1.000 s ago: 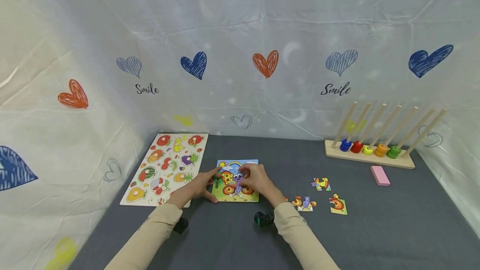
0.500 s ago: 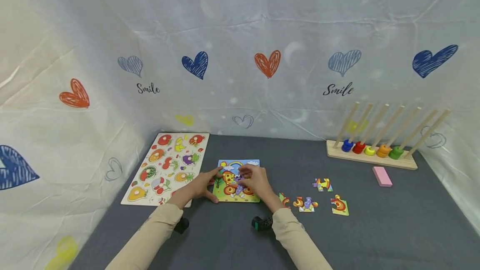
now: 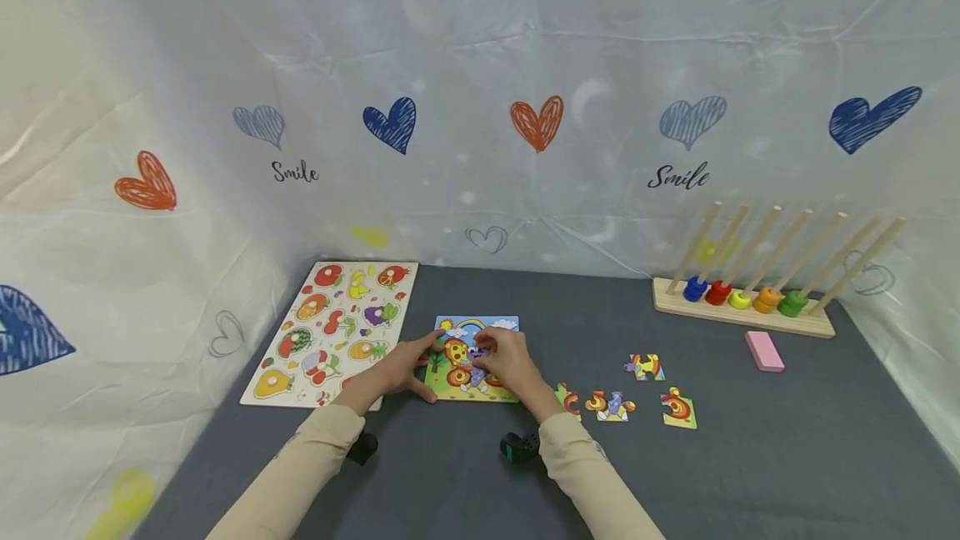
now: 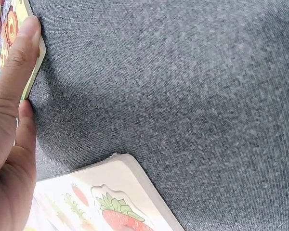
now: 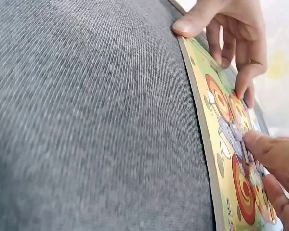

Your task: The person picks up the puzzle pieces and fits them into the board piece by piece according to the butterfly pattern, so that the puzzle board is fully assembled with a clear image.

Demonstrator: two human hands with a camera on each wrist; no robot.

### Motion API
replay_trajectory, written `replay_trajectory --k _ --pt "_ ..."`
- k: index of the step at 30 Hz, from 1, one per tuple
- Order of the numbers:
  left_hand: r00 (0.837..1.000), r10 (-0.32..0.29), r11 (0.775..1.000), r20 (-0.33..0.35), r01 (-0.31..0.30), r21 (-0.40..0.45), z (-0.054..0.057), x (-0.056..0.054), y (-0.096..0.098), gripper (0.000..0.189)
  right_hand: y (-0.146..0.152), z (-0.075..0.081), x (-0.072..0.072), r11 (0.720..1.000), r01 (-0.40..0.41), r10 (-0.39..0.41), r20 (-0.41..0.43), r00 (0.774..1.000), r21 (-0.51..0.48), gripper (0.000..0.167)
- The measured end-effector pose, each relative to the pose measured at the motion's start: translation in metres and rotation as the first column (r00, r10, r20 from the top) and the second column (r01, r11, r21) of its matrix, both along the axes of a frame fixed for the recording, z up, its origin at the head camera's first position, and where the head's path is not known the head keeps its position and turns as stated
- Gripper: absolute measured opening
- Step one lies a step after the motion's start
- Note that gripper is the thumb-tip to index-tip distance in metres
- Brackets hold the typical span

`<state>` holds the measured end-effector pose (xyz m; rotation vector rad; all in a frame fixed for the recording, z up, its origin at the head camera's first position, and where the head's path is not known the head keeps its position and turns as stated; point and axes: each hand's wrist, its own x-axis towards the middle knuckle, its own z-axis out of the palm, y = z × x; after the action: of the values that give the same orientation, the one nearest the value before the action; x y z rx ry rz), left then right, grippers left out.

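Observation:
A picture puzzle board (image 3: 497, 392), showing a cartoon on a bike under a rainbow, lies on the grey table. My left hand (image 3: 401, 367) grips its left side. In the left wrist view, the left thumb (image 4: 25, 50) presses along the board's near edge. Over the middle of the picture is my right hand (image 3: 513, 361). Its thumb and fingertips pinch a purple puzzle piece (image 5: 240, 143) at the picture's surface, partly hidden by the thumb. Loose puzzle pieces (image 3: 612, 407) lie right of that hand.
On the left, a white fruit peg board (image 3: 258, 392) reaches close to my left wrist. A wooden peg stand (image 3: 738, 312) with coloured rings stands at the back right, a pink block (image 3: 764, 352) before it. A white heart-print cloth (image 3: 465, 65) hangs behind the table.
My right hand has shifted slightly left over the picture, and more of a loose piece beside its wrist shows. The left hand keeps its grip on the board.

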<state>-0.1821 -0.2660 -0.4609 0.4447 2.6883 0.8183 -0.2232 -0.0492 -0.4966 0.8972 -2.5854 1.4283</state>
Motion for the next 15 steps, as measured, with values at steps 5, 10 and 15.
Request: replay_trajectory --k 5,10,15 --pt "1.0 -0.003 1.0 0.001 0.003 0.014 0.002 0.001 0.0 0.103 0.0 0.003 -0.003 1.0 -0.026 0.026 0.036 0.999 0.004 0.028" --pt "1.0 -0.023 0.999 -0.012 0.024 0.023 0.002 0.002 0.001 0.102 0.011 0.002 -0.008 0.984 -0.087 0.113 0.17 0.979 -0.156 0.029" --pt "1.0 -0.013 0.999 0.014 0.013 0.036 0.004 0.0 0.003 0.103 0.043 0.009 -0.017 0.924 -0.175 0.284 0.304 0.909 -0.339 0.031"
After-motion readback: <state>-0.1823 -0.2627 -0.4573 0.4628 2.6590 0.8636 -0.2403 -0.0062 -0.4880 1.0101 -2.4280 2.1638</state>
